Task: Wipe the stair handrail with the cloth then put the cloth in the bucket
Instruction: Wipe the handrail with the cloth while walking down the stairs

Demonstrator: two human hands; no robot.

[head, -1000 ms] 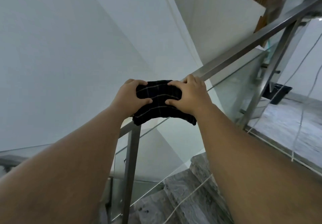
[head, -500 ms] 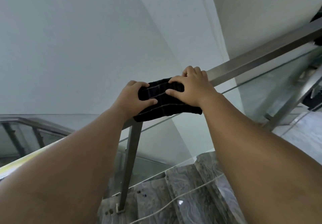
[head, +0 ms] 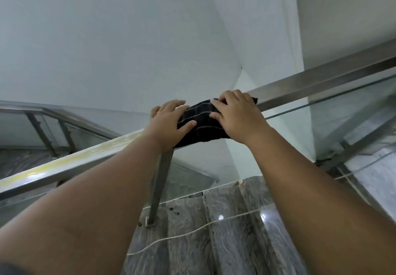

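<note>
A dark checked cloth [head: 201, 122] is draped over the steel stair handrail [head: 317, 82], which runs from lower left up to the right edge. My left hand [head: 169, 125] presses the cloth's left end onto the rail, fingers curled over the top. On the cloth's right end my right hand [head: 237, 116] grips it against the rail. The rail's stretch to the left [head: 64, 165] carries a yellowish streak. No bucket is in view.
A steel post [head: 159, 187] stands under the cloth, bolted to grey marble steps [head: 225, 232]. Glass panels [head: 342, 120] hang below the rail. A thin white cord [head: 192, 229] crosses the steps. A second railing [head: 53, 116] descends at left.
Both hands have slid the cloth up along the rail to the right. The view has swung left, and the lower flight's railing now shows at left.
</note>
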